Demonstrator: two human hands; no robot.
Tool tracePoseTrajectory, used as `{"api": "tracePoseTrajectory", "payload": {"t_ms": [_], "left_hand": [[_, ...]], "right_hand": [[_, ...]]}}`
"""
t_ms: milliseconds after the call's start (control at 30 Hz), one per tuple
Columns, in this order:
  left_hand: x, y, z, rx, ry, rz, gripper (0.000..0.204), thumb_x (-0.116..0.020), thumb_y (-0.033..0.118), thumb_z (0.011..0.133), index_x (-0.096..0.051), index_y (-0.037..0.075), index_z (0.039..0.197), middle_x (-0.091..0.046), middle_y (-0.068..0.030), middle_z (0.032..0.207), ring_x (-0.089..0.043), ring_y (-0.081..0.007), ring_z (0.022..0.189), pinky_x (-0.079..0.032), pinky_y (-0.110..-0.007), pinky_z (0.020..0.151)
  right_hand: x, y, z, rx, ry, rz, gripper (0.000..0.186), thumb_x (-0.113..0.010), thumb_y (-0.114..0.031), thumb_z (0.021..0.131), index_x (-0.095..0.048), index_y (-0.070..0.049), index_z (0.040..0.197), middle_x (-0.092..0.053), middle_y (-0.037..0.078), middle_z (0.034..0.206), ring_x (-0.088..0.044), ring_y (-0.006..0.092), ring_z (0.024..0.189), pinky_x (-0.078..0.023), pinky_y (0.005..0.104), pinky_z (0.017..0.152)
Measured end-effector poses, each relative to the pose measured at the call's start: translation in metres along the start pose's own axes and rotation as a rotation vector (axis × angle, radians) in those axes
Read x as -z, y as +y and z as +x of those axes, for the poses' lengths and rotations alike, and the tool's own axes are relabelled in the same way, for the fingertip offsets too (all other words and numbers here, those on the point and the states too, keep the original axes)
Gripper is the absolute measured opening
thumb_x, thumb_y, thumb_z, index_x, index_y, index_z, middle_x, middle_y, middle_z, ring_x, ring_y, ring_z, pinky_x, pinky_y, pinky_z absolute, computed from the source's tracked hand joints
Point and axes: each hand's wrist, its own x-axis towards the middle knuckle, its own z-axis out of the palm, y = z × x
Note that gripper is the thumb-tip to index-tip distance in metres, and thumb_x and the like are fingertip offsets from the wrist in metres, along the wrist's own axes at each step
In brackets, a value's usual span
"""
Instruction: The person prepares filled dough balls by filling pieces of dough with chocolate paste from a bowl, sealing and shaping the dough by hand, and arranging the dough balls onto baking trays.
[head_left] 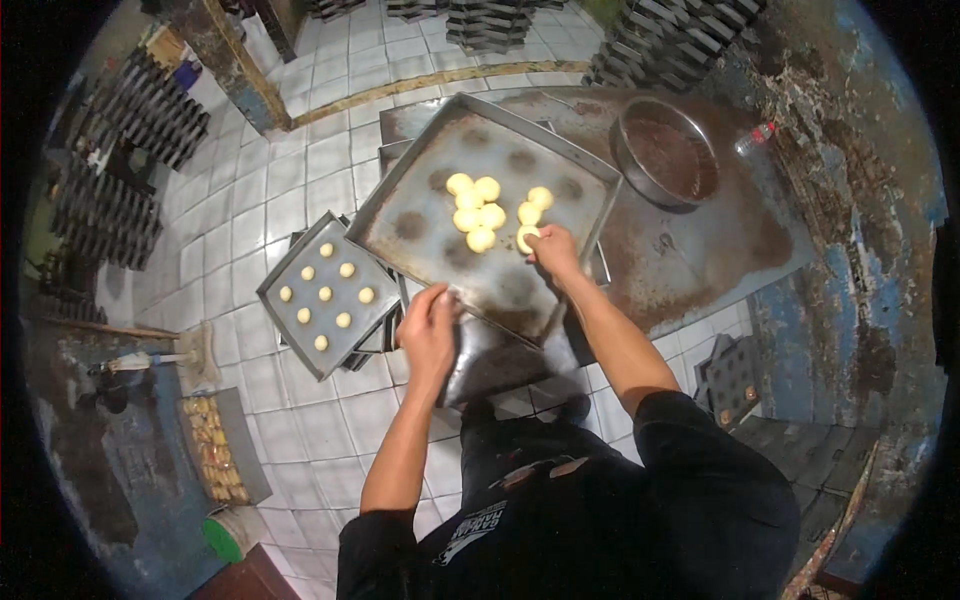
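Observation:
A large dark square baking tray [412, 255] lies across the table in front of me, its base marked with dark round stains. Several pale yellow dough balls [480, 239] sit bunched together in its middle. To their right, a short row of them reaches down to my right hand [556, 252], whose fingers and thumb close on the nearest dough ball [527, 238]. At the tray's near rim is my left hand [427, 328], fingers curled against the edge and its fingertips slightly blurred. Lower left, a smaller tray [335, 355] bears several spaced dough balls [325, 293].
A round, deep metal pan [663, 198] stands on the stained metal table [690, 255] at right, with a clear bottle [755, 138] beyond it. Stacked dark trays [165, 110] line the far left. A box of packed yellow items [215, 450] sits lower left on the white tiled floor [300, 420].

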Motion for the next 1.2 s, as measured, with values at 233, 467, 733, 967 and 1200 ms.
{"api": "tracePoseTrajectory", "payload": {"t_ms": [233,467,733,967,1200], "left_hand": [[-0.212,0.033,-0.095,0.483,-0.038,-0.571,0.032,-0.049,0.029,0.109,-0.061,0.000,0.118,-0.065,-0.0053,0.097,-0.060,-0.0124,0.082,-0.051,-0.030,0.068],[-0.362,0.094,-0.147,0.375,-0.103,-0.391,0.037,-0.047,0.033,0.109,-0.057,0.005,0.087,-0.054,-0.0022,0.077,-0.051,-0.0127,0.071,-0.042,-0.032,0.062],[-0.432,0.056,-0.141,0.493,-0.235,-0.329,0.059,-0.048,0.050,0.106,-0.054,0.005,0.144,-0.066,-0.0082,0.114,-0.062,-0.0187,0.101,-0.050,-0.033,0.084],[-0.457,-0.035,-0.145,0.584,-0.562,-0.293,0.029,-0.065,0.010,0.096,-0.062,0.005,0.124,-0.069,-0.0062,0.112,-0.065,-0.0158,0.098,-0.053,-0.032,0.087],[-0.493,0.033,-0.031,0.374,-0.575,-0.326,0.059,-0.071,-0.010,0.084,-0.051,0.005,0.137,-0.072,-0.0077,0.111,-0.068,-0.0149,0.104,-0.052,-0.029,0.094]], "right_hand": [[0.167,-0.014,-0.183,0.599,-0.142,-0.113,0.030,-0.073,-0.019,0.088,-0.064,0.001,0.109,-0.063,0.017,0.099,-0.066,0.0284,0.086,-0.053,0.0383,0.077],[0.308,0.024,-0.195,0.196,-0.144,0.340,0.025,-0.069,-0.011,0.095,-0.068,0.001,0.116,-0.073,0.011,0.103,-0.069,0.0191,0.093,-0.054,0.0321,0.083],[0.386,0.058,-0.146,0.346,0.092,0.536,0.025,-0.065,-0.012,0.099,-0.065,0.001,0.120,-0.073,0.013,0.099,-0.069,0.0163,0.090,-0.054,0.0289,0.081],[0.392,0.090,-0.078,0.712,-0.172,-0.399,0.016,-0.068,-0.013,0.086,-0.072,-0.005,0.100,-0.069,0.012,0.095,-0.063,0.0298,0.100,-0.050,0.0394,0.089],[0.432,0.198,0.094,0.666,0.207,-1.104,0.014,-0.060,-0.008,0.087,-0.065,0.004,0.094,-0.068,0.019,0.092,-0.068,0.0316,0.083,-0.059,0.0358,0.069]]}}
